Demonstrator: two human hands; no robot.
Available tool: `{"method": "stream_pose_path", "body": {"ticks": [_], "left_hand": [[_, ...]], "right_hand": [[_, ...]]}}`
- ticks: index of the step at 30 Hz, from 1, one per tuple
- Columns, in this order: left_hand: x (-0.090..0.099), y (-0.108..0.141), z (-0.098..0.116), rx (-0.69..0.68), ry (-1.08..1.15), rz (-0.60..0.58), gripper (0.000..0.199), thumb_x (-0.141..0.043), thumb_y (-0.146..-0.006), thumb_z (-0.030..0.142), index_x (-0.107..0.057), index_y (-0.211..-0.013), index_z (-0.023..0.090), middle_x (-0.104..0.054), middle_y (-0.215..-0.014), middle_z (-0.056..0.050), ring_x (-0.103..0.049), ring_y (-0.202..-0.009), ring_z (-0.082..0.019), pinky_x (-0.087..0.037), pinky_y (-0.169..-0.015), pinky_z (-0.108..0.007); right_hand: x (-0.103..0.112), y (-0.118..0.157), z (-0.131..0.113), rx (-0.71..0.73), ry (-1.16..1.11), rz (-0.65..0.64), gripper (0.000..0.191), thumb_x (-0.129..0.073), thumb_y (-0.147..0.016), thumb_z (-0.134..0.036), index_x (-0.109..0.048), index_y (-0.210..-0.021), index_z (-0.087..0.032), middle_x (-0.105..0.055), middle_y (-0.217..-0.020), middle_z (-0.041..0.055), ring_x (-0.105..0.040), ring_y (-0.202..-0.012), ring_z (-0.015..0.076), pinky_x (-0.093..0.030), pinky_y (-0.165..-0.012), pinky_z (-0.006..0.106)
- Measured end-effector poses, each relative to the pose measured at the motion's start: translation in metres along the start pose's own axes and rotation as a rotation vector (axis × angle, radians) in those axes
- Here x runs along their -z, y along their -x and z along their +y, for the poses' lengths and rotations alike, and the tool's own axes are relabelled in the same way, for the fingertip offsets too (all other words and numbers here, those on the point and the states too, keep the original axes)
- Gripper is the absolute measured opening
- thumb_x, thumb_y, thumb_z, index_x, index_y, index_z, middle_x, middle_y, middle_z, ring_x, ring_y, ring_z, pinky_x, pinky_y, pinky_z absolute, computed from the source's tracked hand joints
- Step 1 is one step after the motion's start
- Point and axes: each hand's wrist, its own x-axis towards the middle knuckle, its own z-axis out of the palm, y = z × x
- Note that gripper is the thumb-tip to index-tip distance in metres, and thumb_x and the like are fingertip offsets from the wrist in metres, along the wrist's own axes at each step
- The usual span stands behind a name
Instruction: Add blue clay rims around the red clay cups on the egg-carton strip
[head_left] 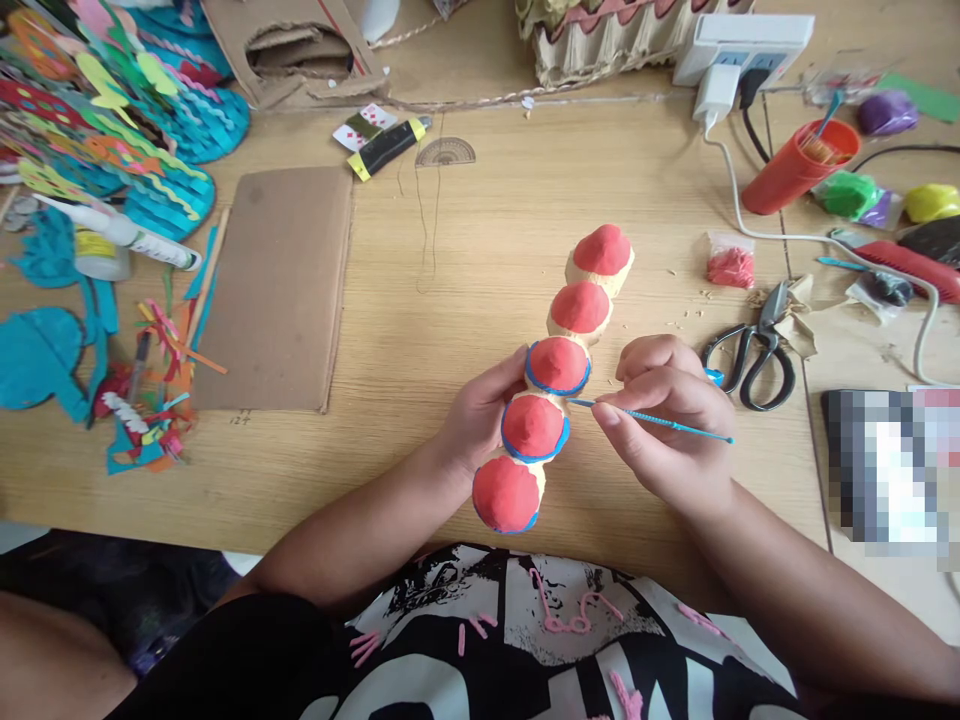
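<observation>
A strip of several egg-carton cups (580,308) runs diagonally in front of me, each cup topped with a red dome. Blue edging shows around the three domes nearest my body. My left hand (480,415) is closed on the strip's left side, with some fingers hidden beneath it. Between thumb and fingers, my right hand (667,420) pinches a thin blue tool (675,425). The tool's left tip is at the strip's right edge, between the third and fourth cups from the top.
A cardboard sheet (277,290) and blue craft pieces (37,355) lie left. Scissors (761,350), a red bag (730,262) and a tilted red cup (784,180) are right. A white cable (739,190) trails from a power strip (742,45). A person's bare limb shows lower left.
</observation>
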Motion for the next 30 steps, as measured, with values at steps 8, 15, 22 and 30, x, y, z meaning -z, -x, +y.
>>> {"method": "stream_pose_path", "body": {"ticks": [8, 15, 22, 30], "left_hand": [[0.0062, -0.0042, -0.0049, -0.052, -0.002, -0.070, 0.039, -0.067, -0.091, 0.045, -0.044, -0.072, 0.020, -0.036, -0.059, 0.004, -0.039, -0.051, -0.008, -0.036, -0.049, -0.023], [0.0064, -0.0029, -0.0049, -0.052, 0.032, -0.030, 0.034, -0.059, -0.099, 0.040, -0.049, -0.074, 0.019, -0.039, -0.064, 0.002, -0.042, -0.058, -0.009, -0.042, -0.056, -0.023], [0.0027, -0.0056, -0.0085, -0.136, 0.033, 0.023, 0.034, -0.065, -0.095, 0.038, -0.048, -0.072, 0.018, -0.047, -0.068, 0.001, -0.049, -0.061, -0.010, -0.045, -0.064, -0.026], [0.0068, -0.0085, -0.0099, -0.133, 0.039, -0.007, 0.029, -0.067, -0.092, 0.040, -0.055, -0.076, 0.020, -0.051, -0.068, 0.001, -0.051, -0.060, -0.012, -0.045, -0.061, -0.027]], "right_hand": [[-0.0019, 0.0010, 0.0025, 0.041, 0.042, 0.019, 0.013, -0.078, -0.081, -0.015, -0.071, -0.083, -0.025, -0.053, -0.082, -0.0008, -0.056, -0.076, 0.0150, -0.047, -0.067, 0.034], [-0.0007, 0.0021, 0.0027, 0.104, 0.023, -0.025, 0.016, -0.079, -0.080, -0.013, -0.068, -0.085, -0.024, -0.051, -0.082, -0.0009, -0.055, -0.079, 0.0155, -0.046, -0.068, 0.035], [-0.0028, 0.0025, 0.0013, 0.113, 0.029, -0.026, 0.017, -0.080, -0.081, -0.011, -0.069, -0.087, -0.023, -0.050, -0.082, -0.0012, -0.054, -0.080, 0.0143, -0.046, -0.069, 0.033], [-0.0009, 0.0026, -0.0009, 0.122, 0.041, -0.035, 0.017, -0.079, -0.081, -0.011, -0.068, -0.087, -0.022, -0.050, -0.083, -0.0011, -0.054, -0.081, 0.0140, -0.046, -0.070, 0.033]]}}
